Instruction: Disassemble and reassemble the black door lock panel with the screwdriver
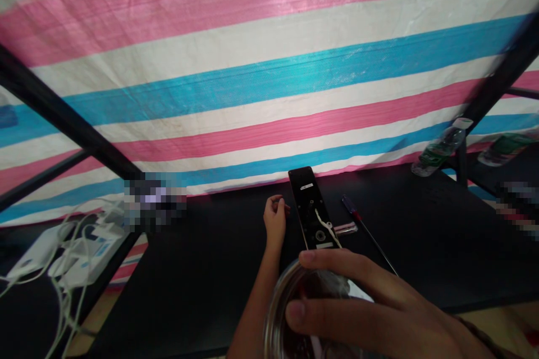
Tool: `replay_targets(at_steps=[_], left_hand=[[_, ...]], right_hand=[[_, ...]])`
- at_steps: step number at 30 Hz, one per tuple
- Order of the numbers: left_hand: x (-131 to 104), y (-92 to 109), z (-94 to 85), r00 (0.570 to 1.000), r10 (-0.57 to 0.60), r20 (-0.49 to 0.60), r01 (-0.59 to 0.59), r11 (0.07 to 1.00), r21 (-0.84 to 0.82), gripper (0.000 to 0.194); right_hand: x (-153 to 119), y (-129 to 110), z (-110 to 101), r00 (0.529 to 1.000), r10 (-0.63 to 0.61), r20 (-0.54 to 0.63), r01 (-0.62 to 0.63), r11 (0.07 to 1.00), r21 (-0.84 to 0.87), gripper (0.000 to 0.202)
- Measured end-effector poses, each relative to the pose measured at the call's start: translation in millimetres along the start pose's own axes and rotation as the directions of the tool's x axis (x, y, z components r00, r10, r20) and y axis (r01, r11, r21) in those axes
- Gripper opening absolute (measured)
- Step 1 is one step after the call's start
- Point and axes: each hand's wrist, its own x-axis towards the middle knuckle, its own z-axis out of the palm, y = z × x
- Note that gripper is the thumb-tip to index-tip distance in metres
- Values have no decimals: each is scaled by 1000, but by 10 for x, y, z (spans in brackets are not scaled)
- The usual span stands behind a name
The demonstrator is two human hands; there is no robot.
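Note:
Close to the camera, my right hand point(379, 303) grips a clear round container point(273, 320) by its rim, two fingers lying across its mouth. Its lower part and contents are hard to make out. My left hand point(275, 210) rests on the black table, loosely curled with the fingers a little apart and nothing seen in it. Just right of it lies a long black panel point(307, 196) with a white cable, a round part and small labels; its near end is hidden behind my right hand. A small clear packet point(346, 228) sits beside the panel.
A long screwdriver point(349, 207) lies to the right of the panel. Plastic bottles point(440, 148) stand at the back right. White cables and a power strip point(90, 261) crowd the left side. A striped tarp point(269, 84) hangs behind the black table point(189, 291), between dark metal posts.

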Motion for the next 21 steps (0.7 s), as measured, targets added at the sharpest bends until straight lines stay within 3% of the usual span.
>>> replay_targets(at_steps=[7, 16, 21], left_hand=[[-6, 24, 7, 1000, 2, -9, -2, 1000, 2, 28], [8, -7, 4, 1000, -1, -10, 1, 1000, 1, 29], [3, 5, 2, 1000, -2, -6, 2, 1000, 1, 29]], right_hand=[[71, -50, -109, 997, 31, 65, -32, 999, 20, 56], [79, -134, -168, 993, 101, 54, -101, 995, -1, 50], [84, -132, -192, 996, 61, 69, -65, 996, 58, 55]])
